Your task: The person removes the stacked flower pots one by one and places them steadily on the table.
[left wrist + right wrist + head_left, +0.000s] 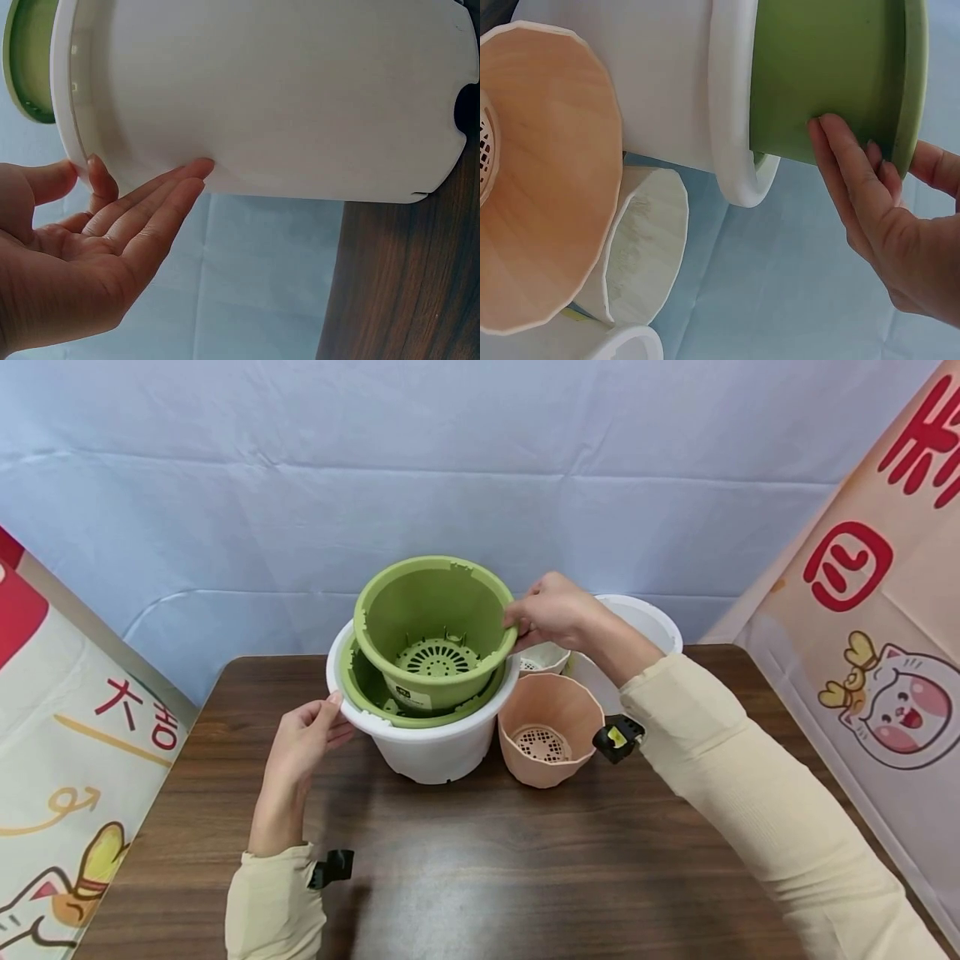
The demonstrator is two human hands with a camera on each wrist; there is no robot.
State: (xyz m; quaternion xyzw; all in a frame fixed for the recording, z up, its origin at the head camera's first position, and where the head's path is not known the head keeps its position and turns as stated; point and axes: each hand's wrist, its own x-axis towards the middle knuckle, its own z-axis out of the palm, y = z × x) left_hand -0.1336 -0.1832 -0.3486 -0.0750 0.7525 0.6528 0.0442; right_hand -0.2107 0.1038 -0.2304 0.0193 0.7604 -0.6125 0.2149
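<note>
A large white pot (435, 756) stands on the table with a green pot (435, 722) nested in it. A second, smaller green pot (420, 597) with a slotted bottom and a small label sits tilted inside the mouth of the first, its rim well above the white one. My right hand (551, 610) pinches this upper pot's rim on the right; in the right wrist view its fingers (847, 146) lie along the green outer wall. At the left, my left hand (303, 739) pinches the white pot's rim, other fingers (154, 217) extended along the wall underneath.
A peach faceted pot (573, 710) with a perforated bottom stands close to the right of the white pot. Behind it are a small off-white pot (649, 247) and another white pot (645, 614). A pale cloth (465, 485) hangs at the back; printed panels (885, 635) flank the wooden table (525, 877).
</note>
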